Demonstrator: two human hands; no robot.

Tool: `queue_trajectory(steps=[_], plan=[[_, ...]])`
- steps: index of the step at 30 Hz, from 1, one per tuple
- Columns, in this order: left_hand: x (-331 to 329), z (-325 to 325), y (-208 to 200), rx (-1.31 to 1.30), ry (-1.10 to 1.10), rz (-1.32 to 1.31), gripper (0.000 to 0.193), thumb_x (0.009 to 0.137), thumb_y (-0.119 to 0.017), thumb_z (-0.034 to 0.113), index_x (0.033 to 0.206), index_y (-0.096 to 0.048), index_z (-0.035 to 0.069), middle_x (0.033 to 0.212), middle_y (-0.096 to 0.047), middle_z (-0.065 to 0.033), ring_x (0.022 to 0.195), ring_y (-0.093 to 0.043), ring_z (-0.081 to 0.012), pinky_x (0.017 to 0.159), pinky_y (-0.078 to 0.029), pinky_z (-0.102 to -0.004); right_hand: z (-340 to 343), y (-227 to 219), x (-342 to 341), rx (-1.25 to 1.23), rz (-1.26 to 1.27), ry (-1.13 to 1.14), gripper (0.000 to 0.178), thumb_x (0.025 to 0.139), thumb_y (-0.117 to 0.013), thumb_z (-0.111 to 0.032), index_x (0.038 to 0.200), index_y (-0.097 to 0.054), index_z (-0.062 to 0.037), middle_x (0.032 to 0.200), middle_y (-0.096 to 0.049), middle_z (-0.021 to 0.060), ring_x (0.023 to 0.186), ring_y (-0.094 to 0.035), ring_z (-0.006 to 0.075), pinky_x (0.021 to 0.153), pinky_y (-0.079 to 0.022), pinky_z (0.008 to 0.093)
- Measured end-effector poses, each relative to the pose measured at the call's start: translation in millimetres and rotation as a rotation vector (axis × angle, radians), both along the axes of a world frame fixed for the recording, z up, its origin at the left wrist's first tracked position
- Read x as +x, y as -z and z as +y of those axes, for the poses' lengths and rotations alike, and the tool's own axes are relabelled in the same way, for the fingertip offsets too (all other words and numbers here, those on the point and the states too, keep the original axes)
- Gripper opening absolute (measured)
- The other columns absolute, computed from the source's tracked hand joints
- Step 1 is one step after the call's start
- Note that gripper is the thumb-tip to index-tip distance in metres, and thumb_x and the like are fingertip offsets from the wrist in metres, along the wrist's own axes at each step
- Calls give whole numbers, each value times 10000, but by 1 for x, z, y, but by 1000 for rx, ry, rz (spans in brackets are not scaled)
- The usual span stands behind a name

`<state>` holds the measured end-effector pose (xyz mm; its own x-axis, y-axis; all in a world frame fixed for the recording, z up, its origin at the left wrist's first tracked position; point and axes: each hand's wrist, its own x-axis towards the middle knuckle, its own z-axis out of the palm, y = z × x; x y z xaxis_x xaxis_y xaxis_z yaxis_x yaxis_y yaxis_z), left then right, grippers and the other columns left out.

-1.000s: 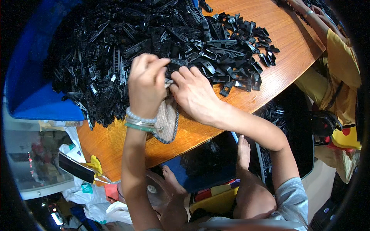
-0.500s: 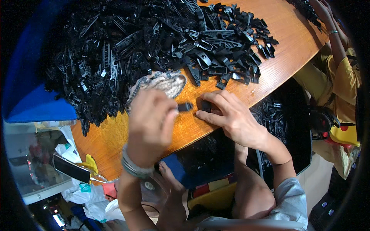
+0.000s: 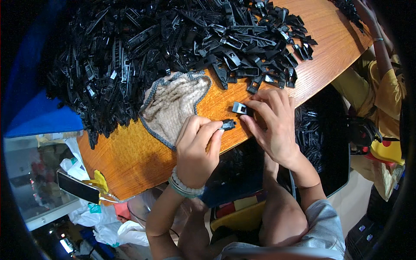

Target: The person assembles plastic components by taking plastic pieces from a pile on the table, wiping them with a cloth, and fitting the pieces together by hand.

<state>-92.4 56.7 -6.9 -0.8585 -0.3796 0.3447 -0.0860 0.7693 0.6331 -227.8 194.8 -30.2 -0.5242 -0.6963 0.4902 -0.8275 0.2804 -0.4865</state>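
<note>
My left hand (image 3: 197,143), wearing a bracelet at the wrist, is closed with thumb and fingers pinching a small black plastic part (image 3: 228,125), whose end sticks out to the right. Facing it, my right hand (image 3: 273,123) grips a second black plastic piece (image 3: 239,108) with a shiny face and a square opening. The two pieces are close but apart, just above the table's near edge. Behind my left hand lies a beige cloth (image 3: 173,102) with a dark checked border. A big heap of black plastic parts (image 3: 151,47) covers the far side.
The wooden table (image 3: 115,167) slants up to the right. A phone (image 3: 78,187) stands at its left corner beside a yellow object. Below the right edge, a dark bin (image 3: 310,138) holds more black parts. At the upper right a person in yellow (image 3: 388,89) reaches to another pile.
My left hand has moved right and down, off the cloth, bringing its part nearer the right hand. The right hand has shifted slightly right and up, and its piece now shows its shiny face.
</note>
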Motion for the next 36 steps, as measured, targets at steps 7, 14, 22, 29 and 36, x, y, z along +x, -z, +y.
queue_trajectory(steps=[7, 14, 22, 29, 36], plan=[[17, -19, -1, -83, -112, -58, 270, 678, -766, -49, 938, -707, -6, 882, -576, -94, 807, -579, -211, 704, -477, -301, 1, -7, -17, -56, -308, -300, 237, 750, -763, -140, 942, -693, -21, 813, -596, 80, 805, -539, 247, 738, -407, 358], [20, -26, 7, 42, -67, 5, 242, 687, -761, -64, 920, -705, -27, 874, -595, -90, 746, -577, -192, 650, -465, -279, -4, -3, -18, -80, -428, -415, 275, 730, -775, -115, 982, -730, -14, 839, -611, 67, 838, -578, 220, 756, -468, 346], [13, -22, 2, 27, 9, 3, 200, 698, -758, -25, 886, -690, -31, 827, -574, -103, 759, -557, -254, 687, -465, -336, -16, -6, -6, -47, -248, -403, 245, 733, -771, -160, 949, -730, -50, 911, -590, 62, 884, -532, 246, 771, -412, 357], [1, -48, -22, 213, 165, -88, 304, 700, -808, 55, 969, -708, -44, 878, -613, -104, 800, -602, -228, 729, -476, -299, 9, 6, 9, -68, -330, -727, 264, 756, -765, -233, 926, -705, -40, 919, -582, 78, 902, -547, 249, 777, -453, 374], [-133, -61, -19, -278, 166, 232, 134, 797, -686, 25, 923, -703, -16, 923, -646, -122, 844, -601, -281, 750, -501, -360, 11, -6, -45, -272, -26, 130, 218, 758, -702, 1, 962, -669, -70, 944, -609, 85, 889, -567, 277, 767, -437, 384]])
